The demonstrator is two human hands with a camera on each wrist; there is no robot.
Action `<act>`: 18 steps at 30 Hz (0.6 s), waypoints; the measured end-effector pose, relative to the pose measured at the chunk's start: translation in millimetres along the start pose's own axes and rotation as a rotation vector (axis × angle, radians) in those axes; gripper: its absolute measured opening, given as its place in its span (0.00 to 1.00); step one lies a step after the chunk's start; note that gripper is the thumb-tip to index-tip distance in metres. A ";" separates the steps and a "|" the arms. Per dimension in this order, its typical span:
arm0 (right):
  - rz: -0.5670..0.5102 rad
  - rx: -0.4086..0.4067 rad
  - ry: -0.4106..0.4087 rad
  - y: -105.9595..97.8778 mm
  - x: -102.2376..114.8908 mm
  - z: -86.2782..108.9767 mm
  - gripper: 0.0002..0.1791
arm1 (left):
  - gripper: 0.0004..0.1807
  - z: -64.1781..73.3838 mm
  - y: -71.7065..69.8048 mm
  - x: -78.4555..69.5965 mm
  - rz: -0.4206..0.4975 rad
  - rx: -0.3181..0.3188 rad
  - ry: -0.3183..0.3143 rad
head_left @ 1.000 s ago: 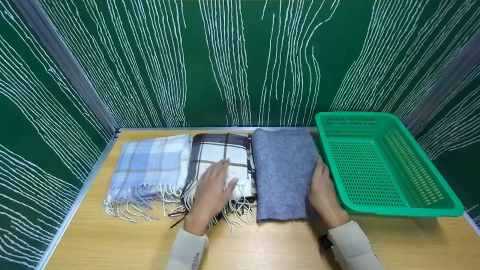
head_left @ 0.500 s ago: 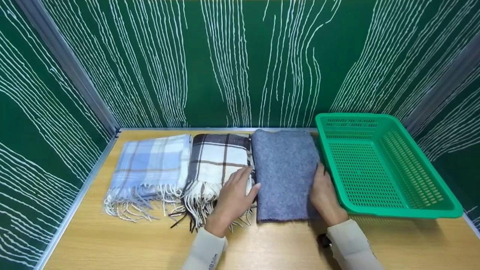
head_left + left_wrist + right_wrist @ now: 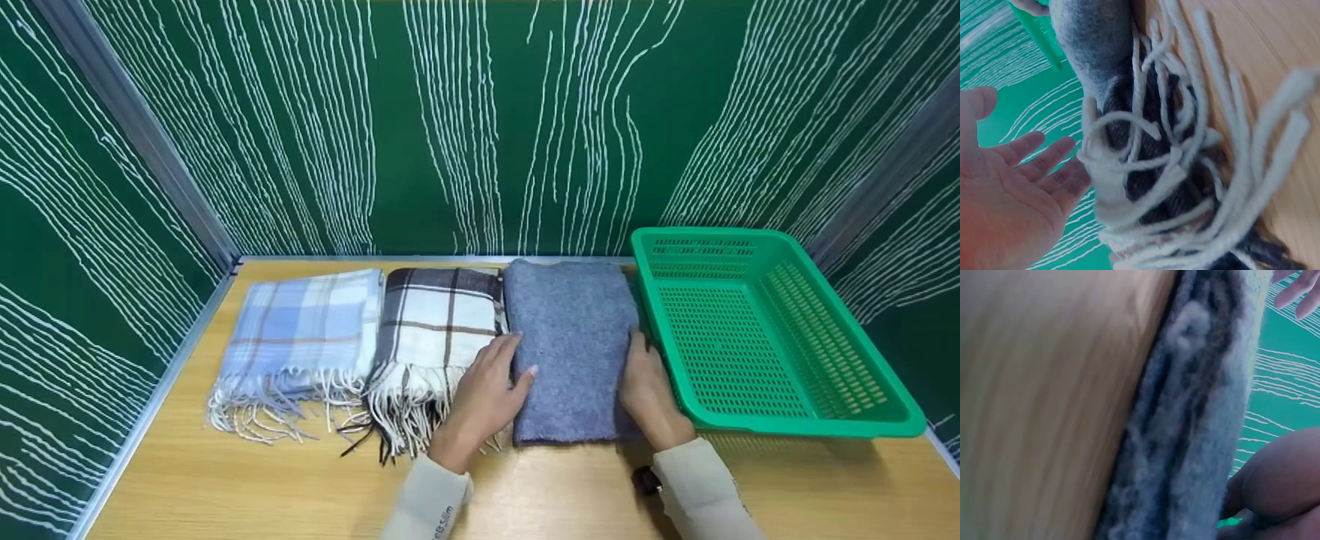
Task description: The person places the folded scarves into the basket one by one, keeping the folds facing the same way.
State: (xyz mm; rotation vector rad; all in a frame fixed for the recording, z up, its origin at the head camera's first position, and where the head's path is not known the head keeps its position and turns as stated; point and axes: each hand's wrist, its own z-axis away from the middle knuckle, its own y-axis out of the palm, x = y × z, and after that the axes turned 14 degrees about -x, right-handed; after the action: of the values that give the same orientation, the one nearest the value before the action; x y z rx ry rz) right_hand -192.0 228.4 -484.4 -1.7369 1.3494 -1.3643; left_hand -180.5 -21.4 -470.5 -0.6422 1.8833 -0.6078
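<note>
A folded grey-blue scarf [image 3: 574, 352] lies flat on the table, its thick layered side [image 3: 1185, 410] close up in the right wrist view. My left hand [image 3: 487, 394] is at its left edge, over the neighbouring scarf's fringe; the left wrist view shows this hand [image 3: 1022, 191] with fingers extended and nothing in the palm. Along the right edge of the grey-blue scarf rests my right hand [image 3: 651, 390], fingertips against its side. Just left is a folded brown-and-white checked scarf [image 3: 439, 315], its long tassels [image 3: 1174, 169] spilling forward.
At the far left lies a folded light-blue plaid scarf [image 3: 300, 322] with white fringe. A green plastic basket [image 3: 806, 431] stands right beside my right hand. Green panels [image 3: 517, 150] with white wavy lines close off the back and sides of the wooden table [image 3: 555, 495].
My left hand has slid right from the top of the checked scarf to the grey-blue scarf's left edge. My right hand has shifted slightly toward me along the right edge.
</note>
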 end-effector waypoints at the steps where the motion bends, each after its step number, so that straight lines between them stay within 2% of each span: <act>1: 0.000 -0.001 -0.002 -0.4 -0.1 0.1 0.28 | 0.34 -0.1 0.7 -1.3 0.005 0.002 -0.002; 9: -0.057 0.010 0.004 1.1 -0.2 -0.6 0.27 | 0.35 -1.3 7.8 -8.6 0.039 0.051 -0.058; 18: -0.086 0.010 -0.009 2.6 -1.0 -1.5 0.26 | 0.34 -2.5 21.8 -9.7 0.083 0.069 -0.061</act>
State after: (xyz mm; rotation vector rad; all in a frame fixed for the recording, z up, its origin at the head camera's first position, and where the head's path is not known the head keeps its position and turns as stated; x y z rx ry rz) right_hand -194.4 228.7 -486.5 -1.8116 1.2737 -1.4053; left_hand -182.9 1.4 -477.7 -0.5296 1.8152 -0.5903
